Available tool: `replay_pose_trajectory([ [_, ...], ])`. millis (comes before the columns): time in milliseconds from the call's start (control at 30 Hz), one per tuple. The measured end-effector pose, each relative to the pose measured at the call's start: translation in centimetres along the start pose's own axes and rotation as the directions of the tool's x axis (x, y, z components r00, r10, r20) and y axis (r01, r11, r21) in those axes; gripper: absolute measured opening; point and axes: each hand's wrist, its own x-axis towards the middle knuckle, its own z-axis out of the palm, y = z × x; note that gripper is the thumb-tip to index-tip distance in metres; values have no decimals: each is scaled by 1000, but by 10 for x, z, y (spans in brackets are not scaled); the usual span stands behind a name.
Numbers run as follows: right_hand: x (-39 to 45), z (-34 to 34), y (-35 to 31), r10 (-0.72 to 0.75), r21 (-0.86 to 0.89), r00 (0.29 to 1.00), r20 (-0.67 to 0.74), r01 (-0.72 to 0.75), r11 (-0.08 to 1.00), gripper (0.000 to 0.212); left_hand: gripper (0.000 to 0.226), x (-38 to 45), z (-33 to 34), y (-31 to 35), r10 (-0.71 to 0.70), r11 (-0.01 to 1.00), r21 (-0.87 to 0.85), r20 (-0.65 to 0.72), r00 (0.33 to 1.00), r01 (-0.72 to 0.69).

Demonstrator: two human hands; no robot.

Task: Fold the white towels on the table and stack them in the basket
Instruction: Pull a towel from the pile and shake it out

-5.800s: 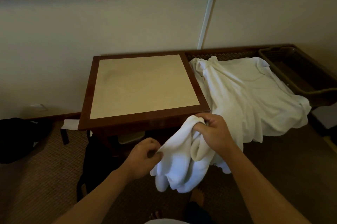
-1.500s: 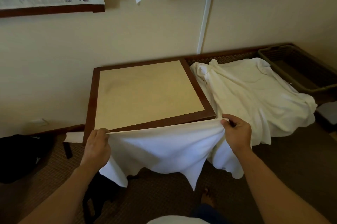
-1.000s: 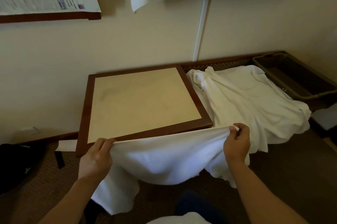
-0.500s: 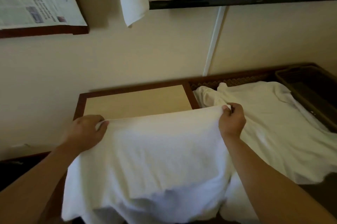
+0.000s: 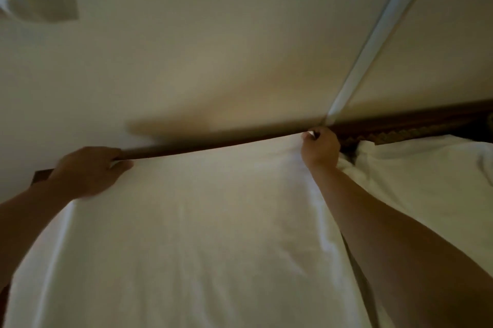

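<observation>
My left grip [image 5: 85,173] and right grip [image 5: 318,151] each pinch a far corner of the white towel [image 5: 192,234]. It lies flat over the bench [image 5: 186,147], long side running from me toward the wall. I am spreading it; next, I think, comes folding it in half.

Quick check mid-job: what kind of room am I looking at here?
Probably a plain indoor room, domestic or lodging; I cannot tell which. A bare cream wall, a dark wooden table edge and white towels spread for folding suggest laundry work.
</observation>
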Motion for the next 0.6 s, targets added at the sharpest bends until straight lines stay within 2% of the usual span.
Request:
replay_pose_trajectory([
  [67, 17, 12, 6, 6, -70, 1000, 8, -6, 997, 16, 23, 18, 7, -1, -20, 1000, -18, 30, 999, 20],
  [200, 35, 26, 16, -1, -180, 1000, -7, -1, 984, 19, 36, 37, 21, 1, -74, 996, -44, 76, 994, 78],
  [367, 29, 26, 2, 85, -395, 996, -34, -91, 914, 34, 41, 34, 25, 2, -157, 957, -228, 119, 980, 181],
  [400, 15, 29, -5, 29, -446, 998, -56, -51, 894, 41, 39, 33, 24, 1, -169, 942, -268, 133, 977, 200],
  [433, -5, 33, -14, -93, -474, 994, -62, 53, 879, 44, 36, 32, 23, 1, -175, 932, -295, 148, 973, 212],
  [467, -31, 42, -25, -243, -473, 970, -1, 213, 855, 46, 35, 31, 22, 2, -180, 925, -309, 160, 971, 222],
  [500, -61, 54, -36, -380, -437, 914, 141, 402, 805, 48, 34, 32, 21, 2, -187, 916, -325, 168, 968, 233],
  [533, -89, 69, -46, -465, -367, 816, 343, 573, 733, 50, 36, 31, 19, 2, -193, 907, -342, 179, 965, 245],
  [567, -115, 84, -55, -490, -297, 687, 537, 697, 652, 55, 39, 32, 17, 1, -197, 899, -355, 197, 961, 257],
  [600, -136, 99, -62, -453, -254, 577, 680, 764, 593, 59, 41, 31, 13, -1, -194, 894, -360, 224, 955, 266],
])
